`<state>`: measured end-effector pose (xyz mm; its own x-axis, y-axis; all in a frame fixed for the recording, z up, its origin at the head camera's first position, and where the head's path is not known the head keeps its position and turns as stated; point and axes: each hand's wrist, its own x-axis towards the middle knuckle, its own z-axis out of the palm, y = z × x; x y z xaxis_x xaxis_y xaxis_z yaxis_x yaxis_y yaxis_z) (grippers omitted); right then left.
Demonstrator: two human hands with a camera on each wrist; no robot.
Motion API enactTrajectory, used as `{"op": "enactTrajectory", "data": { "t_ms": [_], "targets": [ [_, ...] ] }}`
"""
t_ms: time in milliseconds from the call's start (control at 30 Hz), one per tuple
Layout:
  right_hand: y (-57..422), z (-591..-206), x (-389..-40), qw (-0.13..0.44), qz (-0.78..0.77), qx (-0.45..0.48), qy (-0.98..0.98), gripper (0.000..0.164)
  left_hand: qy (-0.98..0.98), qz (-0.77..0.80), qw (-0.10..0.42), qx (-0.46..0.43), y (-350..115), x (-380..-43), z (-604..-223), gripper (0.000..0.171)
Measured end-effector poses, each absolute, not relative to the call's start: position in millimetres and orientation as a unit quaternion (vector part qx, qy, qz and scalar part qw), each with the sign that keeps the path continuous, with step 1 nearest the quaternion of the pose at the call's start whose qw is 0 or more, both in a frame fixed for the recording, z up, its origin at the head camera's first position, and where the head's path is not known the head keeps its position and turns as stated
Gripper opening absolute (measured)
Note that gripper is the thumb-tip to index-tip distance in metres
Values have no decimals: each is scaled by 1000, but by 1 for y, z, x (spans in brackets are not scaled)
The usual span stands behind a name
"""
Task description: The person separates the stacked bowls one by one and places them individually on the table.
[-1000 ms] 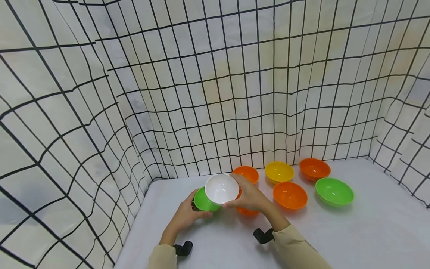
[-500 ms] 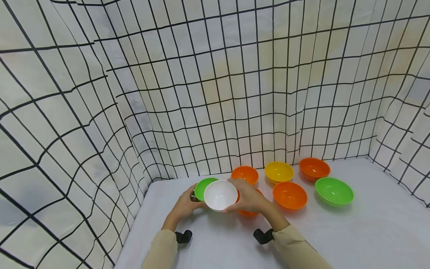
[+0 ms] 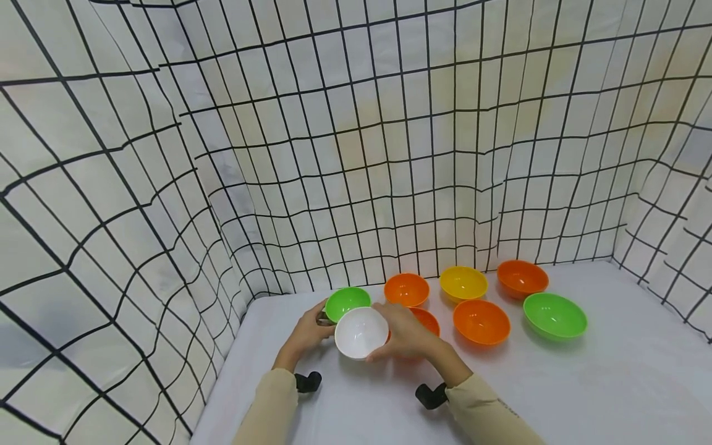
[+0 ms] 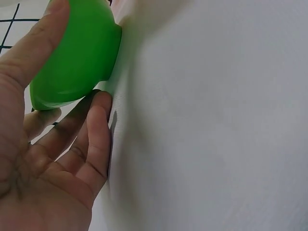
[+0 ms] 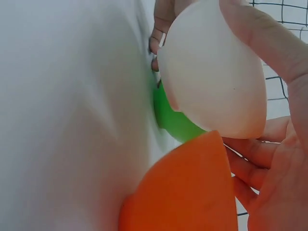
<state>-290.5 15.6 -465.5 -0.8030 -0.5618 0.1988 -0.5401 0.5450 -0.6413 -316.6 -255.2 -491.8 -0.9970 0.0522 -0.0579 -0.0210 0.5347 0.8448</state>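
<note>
At the left end of the bowls, my left hand (image 3: 306, 332) grips a small green bowl (image 3: 347, 301). In the left wrist view the thumb lies along the wall of this green bowl (image 4: 79, 53), the fingers are on its other side, and its base is at or just above the tabletop. My right hand (image 3: 410, 334) holds a white bowl (image 3: 360, 332) by its right side, between thumb and fingers. That white bowl (image 5: 211, 72) is off the table, tilted, in front of the green one. Beneath the right hand is an orange bowl (image 3: 427, 320), partly hidden by it.
Further bowls stand to the right: an orange one (image 3: 406, 288) at the back, a yellow one (image 3: 463, 284), another orange one (image 3: 481, 322), a dark orange one (image 3: 522, 279) and a larger green one (image 3: 555, 316). A white cloth wall with black grid lines (image 3: 356, 185) rises behind the table.
My left hand has moved the green bowl away from me and lowered it to the back left. My right hand has brought the white bowl slightly nearer and lower.
</note>
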Motion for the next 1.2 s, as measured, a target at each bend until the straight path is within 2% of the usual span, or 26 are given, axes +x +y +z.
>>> {"op": "enactTrajectory", "data": {
  "t_ms": [200,633,1200],
  "targets": [
    [10,-468,-290,0,-336,-333,881,91,869,493,41,16,-256,-316,-493,79],
    [1,-473,-287,0,-303,-318,898,98,868,494,50,18,-258,-312,-495,79],
    [-10,-478,-279,-26,-255,-286,923,107,857,511,53,31,-257,-313,-498,66]
  ]
}}
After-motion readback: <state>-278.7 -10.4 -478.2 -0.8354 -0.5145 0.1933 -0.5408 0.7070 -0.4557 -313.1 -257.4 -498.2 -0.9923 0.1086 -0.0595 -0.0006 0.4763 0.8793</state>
